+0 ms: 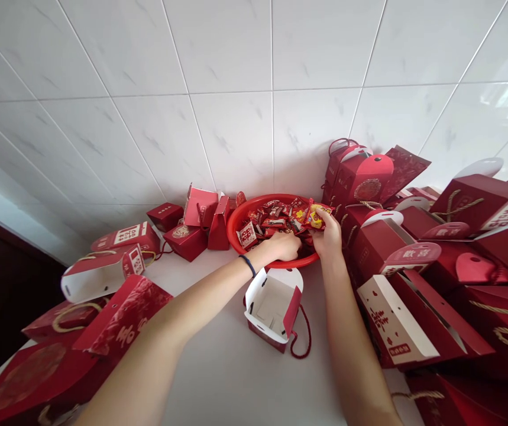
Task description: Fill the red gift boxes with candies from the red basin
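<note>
A red plastic basin (236,234) full of wrapped candies (275,222) stands against the wall. My left hand (287,245), with a dark band at the wrist, reaches over its near rim. Its fingers curl down among the candies, and their tips are hidden. At the basin's right side my right hand (327,232) is closed on a red and yellow candy packet (314,215), pinched between thumb and fingers. Just in front of the basin, between my forearms, sits an open red gift box (274,305) with a white inside, nothing in it and a dark red cord handle.
Many red gift boxes (380,245) are stacked along the right. More boxes (187,239) stand left of the basin, and others (107,319) lie by my left forearm. A white tiled wall (236,136) rises behind the white tabletop (218,367).
</note>
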`<state>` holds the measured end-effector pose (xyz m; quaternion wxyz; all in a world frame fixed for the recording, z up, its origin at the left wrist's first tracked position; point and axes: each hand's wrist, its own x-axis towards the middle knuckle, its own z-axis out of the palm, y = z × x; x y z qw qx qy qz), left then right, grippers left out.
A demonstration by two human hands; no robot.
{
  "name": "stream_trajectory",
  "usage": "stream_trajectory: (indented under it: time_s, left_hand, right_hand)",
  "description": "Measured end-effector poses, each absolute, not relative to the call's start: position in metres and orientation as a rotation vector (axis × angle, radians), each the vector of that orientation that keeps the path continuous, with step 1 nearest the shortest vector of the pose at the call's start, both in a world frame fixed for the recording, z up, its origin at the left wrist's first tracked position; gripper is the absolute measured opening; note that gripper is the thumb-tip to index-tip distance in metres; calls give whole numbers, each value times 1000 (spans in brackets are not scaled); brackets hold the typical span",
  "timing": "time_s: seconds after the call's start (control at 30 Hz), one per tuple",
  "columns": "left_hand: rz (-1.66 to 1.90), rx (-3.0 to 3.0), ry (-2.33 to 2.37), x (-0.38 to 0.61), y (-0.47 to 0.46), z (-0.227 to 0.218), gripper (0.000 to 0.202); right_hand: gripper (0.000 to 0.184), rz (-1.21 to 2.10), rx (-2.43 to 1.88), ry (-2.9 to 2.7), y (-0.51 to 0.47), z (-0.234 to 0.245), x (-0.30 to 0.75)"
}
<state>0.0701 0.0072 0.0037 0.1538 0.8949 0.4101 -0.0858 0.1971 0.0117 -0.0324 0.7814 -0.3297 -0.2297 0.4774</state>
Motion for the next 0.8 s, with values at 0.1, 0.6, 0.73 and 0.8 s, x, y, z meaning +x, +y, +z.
stream_trajectory:
  time_s: [0.1, 0.6, 0.73, 0.8]
  left_hand:
    - [-189, 2619, 1273, 71, 7, 5, 27]
    - [-93, 2534, 1163, 42, 43, -3, 44]
    - [70, 2462, 1185, 19, 63, -6, 38]
    - [123, 2433, 1177, 12, 69, -8, 33]
  right_hand:
    - [22, 1029, -705, -485, 11, -32, 197]
    - [18, 1043, -688, -490, 11, -32, 198]
    - [17, 1054, -692, -485, 11, -31, 198]
    - [16, 1060, -695, -475, 11, -31, 198]
